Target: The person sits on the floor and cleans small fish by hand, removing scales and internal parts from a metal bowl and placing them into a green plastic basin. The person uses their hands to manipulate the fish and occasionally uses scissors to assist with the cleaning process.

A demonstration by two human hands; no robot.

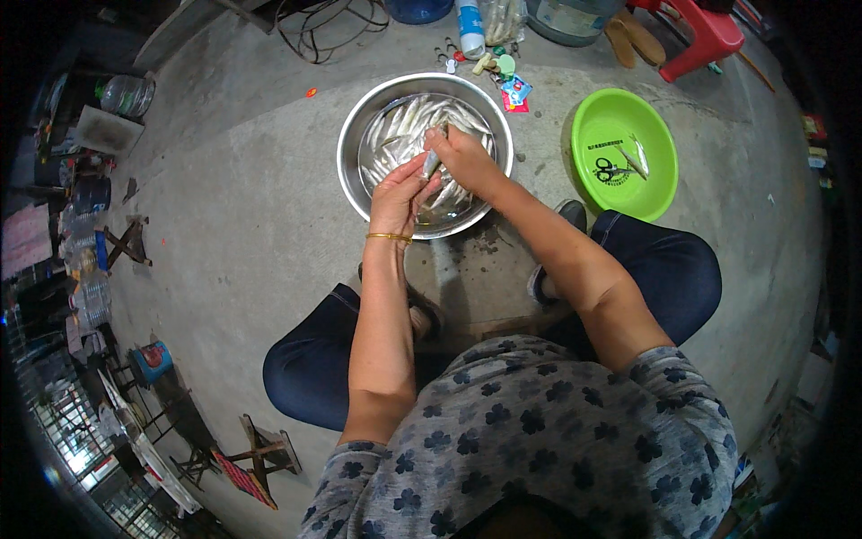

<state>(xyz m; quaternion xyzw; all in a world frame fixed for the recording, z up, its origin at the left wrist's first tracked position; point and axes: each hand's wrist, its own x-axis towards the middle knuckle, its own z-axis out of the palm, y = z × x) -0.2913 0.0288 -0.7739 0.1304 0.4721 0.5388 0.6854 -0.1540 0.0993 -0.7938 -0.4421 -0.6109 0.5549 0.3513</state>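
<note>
Over a round stainless steel basin (347,176) on the floor, both my hands hold one small silvery fish (431,164). My left hand (399,195), with a gold bangle at its wrist, supports the fish at its lower end. My right hand (463,156) grips the upper end, its thumb laid along it. Beneath them, many more small fish (406,121) lie in the basin, partly hidden by my hands. To the right, a bright green plastic basin (592,114) holds a few small fish (638,158) and a pair of scissors (609,170) with black handles.
Behind the steel basin lie small packets (516,93), a white-and-blue bottle (471,30) and a coiled cable (323,34). A red plastic stool (710,37) and brown slippers (633,42) stand back right. Folding stools (259,448) and plastic bottles (91,296) line the left side.
</note>
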